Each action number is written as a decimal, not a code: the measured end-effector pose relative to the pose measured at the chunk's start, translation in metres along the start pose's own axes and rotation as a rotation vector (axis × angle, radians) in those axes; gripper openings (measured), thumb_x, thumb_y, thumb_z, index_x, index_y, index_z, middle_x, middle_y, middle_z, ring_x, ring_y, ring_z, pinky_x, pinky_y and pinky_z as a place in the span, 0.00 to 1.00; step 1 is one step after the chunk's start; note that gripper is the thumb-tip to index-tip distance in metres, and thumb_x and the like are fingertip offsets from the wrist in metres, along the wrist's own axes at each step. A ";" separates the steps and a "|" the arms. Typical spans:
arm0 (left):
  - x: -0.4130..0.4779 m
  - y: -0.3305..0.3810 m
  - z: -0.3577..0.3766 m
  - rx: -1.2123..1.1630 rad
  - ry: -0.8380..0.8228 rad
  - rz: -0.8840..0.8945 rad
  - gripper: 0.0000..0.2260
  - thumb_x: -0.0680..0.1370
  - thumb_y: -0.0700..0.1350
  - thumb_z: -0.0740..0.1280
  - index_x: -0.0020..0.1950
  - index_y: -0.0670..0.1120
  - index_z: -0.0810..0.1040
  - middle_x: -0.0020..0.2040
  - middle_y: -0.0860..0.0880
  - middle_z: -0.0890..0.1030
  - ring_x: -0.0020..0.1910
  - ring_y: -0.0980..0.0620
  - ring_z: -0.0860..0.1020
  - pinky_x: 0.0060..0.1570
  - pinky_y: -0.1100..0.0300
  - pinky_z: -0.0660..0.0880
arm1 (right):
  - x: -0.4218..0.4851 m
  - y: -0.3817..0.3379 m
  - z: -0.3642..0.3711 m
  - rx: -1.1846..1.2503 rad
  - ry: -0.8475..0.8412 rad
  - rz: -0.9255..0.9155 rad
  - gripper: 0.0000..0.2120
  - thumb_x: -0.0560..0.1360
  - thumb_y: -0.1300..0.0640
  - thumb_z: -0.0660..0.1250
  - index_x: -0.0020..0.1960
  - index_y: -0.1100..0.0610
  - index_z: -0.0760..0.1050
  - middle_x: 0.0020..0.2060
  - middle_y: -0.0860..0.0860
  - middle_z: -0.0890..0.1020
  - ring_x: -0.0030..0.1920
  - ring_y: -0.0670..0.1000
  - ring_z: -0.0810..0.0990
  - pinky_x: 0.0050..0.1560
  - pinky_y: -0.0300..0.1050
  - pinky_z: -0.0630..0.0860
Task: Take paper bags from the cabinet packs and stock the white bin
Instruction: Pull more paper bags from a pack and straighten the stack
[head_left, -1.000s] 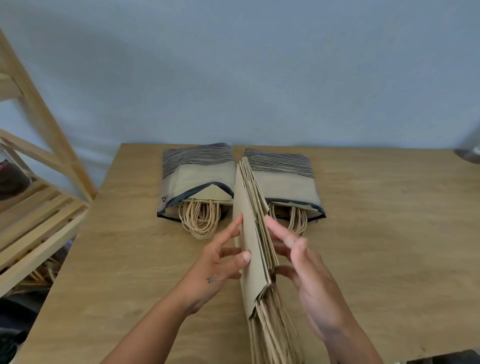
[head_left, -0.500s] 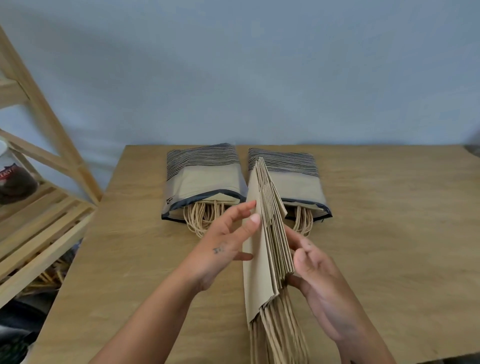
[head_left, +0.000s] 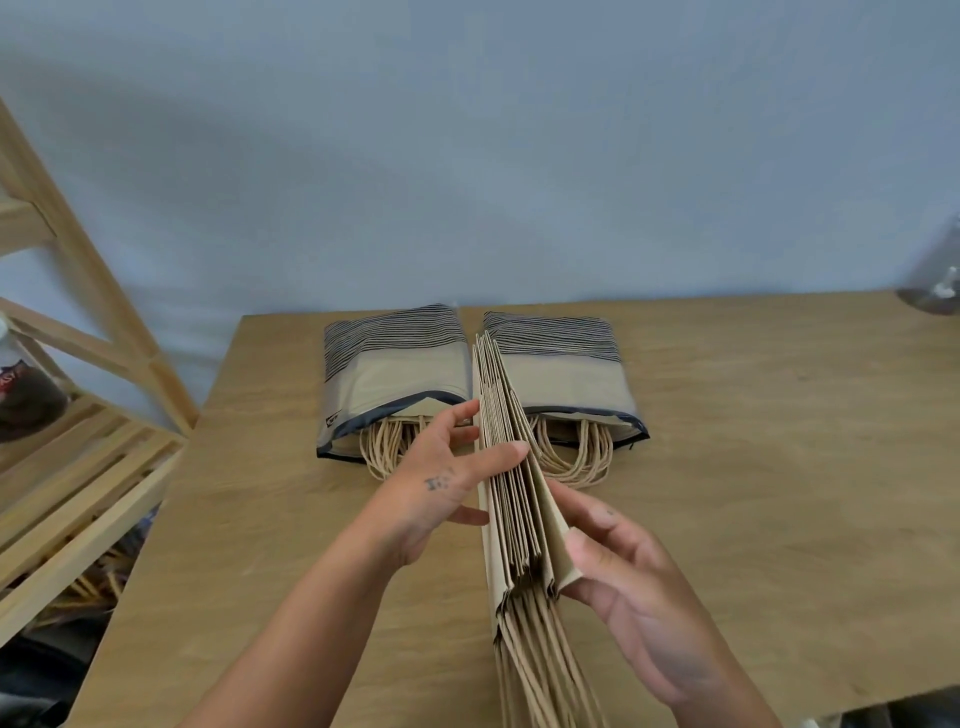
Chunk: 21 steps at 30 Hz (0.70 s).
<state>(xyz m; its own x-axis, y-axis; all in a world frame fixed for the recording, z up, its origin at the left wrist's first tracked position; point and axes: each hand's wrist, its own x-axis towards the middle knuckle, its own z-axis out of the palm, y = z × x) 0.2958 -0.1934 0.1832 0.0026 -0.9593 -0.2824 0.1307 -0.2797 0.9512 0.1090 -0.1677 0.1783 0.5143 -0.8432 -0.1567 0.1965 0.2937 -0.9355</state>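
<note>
Two packs (head_left: 395, 374) (head_left: 563, 371) are laid side by side on the desk (head_left: 779, 467). Between them, upright bags (head_left: 511, 499) are gripped by left hand (head_left: 436, 488) and right hand (head_left: 639, 587) fingers.

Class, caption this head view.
Two hands hold brown paper bags on edge before two opened packs.

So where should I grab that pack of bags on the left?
Take the left pack by its two long sides, coming from above. It lies flat on the table, and its near end is open with loose handles spilling out, so avoid that end.
</note>
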 end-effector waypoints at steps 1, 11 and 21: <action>0.000 0.000 0.001 -0.004 0.004 0.006 0.38 0.60 0.55 0.78 0.68 0.55 0.68 0.62 0.47 0.75 0.56 0.47 0.78 0.41 0.52 0.80 | -0.003 -0.001 0.001 -0.002 0.026 -0.021 0.34 0.55 0.43 0.79 0.60 0.51 0.78 0.58 0.53 0.82 0.53 0.51 0.82 0.46 0.41 0.79; 0.006 -0.005 0.018 -0.027 0.020 0.013 0.31 0.68 0.50 0.74 0.69 0.56 0.67 0.64 0.49 0.75 0.56 0.52 0.78 0.37 0.57 0.78 | -0.011 -0.004 0.002 -0.420 0.237 -0.264 0.24 0.78 0.65 0.56 0.59 0.38 0.76 0.55 0.50 0.81 0.60 0.66 0.70 0.63 0.53 0.70; 0.010 -0.008 0.020 -0.087 -0.033 -0.037 0.41 0.56 0.59 0.77 0.67 0.61 0.69 0.67 0.47 0.72 0.62 0.48 0.75 0.44 0.49 0.81 | -0.010 -0.011 -0.003 -0.349 0.212 -0.230 0.12 0.68 0.44 0.61 0.48 0.41 0.79 0.27 0.53 0.72 0.28 0.48 0.67 0.35 0.42 0.67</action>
<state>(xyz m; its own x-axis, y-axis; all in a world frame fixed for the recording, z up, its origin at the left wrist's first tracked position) 0.2753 -0.2018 0.1749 -0.0362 -0.9494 -0.3120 0.2157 -0.3123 0.9252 0.0991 -0.1642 0.1894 0.3017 -0.9526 0.0397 -0.0261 -0.0498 -0.9984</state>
